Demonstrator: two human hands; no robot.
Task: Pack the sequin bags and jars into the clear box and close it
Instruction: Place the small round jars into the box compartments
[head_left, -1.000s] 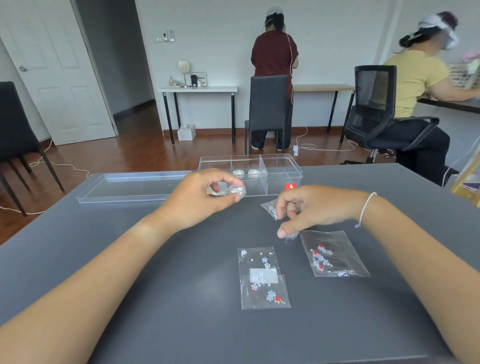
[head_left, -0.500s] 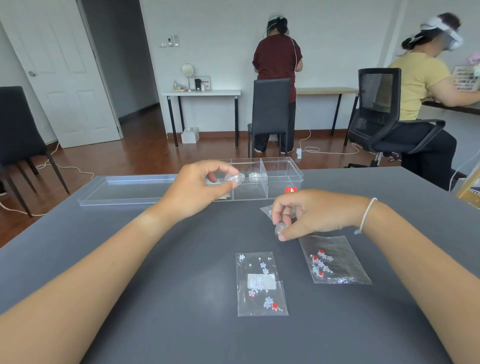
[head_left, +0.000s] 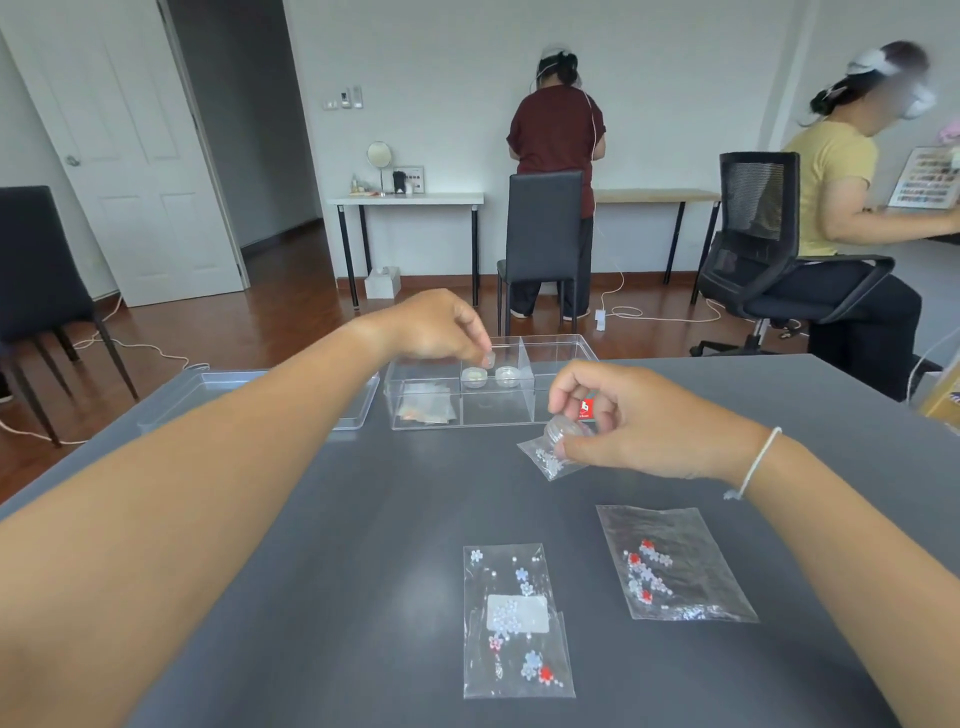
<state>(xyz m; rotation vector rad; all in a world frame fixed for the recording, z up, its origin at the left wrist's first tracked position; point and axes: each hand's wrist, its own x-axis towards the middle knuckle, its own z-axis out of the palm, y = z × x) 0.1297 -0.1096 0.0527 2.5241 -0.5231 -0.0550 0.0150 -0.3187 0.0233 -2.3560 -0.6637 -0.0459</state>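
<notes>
The clear box (head_left: 566, 345) stands open at the far side of the dark table, split into three compartments. Its middle compartment holds two small jars (head_left: 491, 376); the left one holds flat bags (head_left: 426, 405). My left hand (head_left: 441, 327) hovers over the middle compartment, fingertips pinched on a small clear jar (head_left: 488, 358). My right hand (head_left: 628, 415) holds another small jar (head_left: 563, 428) just above the table, right of the box front. A small sequin bag (head_left: 548, 457) lies under it. Two larger sequin bags (head_left: 517, 618) (head_left: 675, 564) lie flat near me.
The box's clear lid (head_left: 208, 387) lies on the table left of the box. Beyond the table are chairs, desks and two other persons. A cable runs across the wooden floor.
My left hand carried its jar forward from the table's middle to above the box's middle compartment. My right hand lifted its jar slightly and moved toward the box.
</notes>
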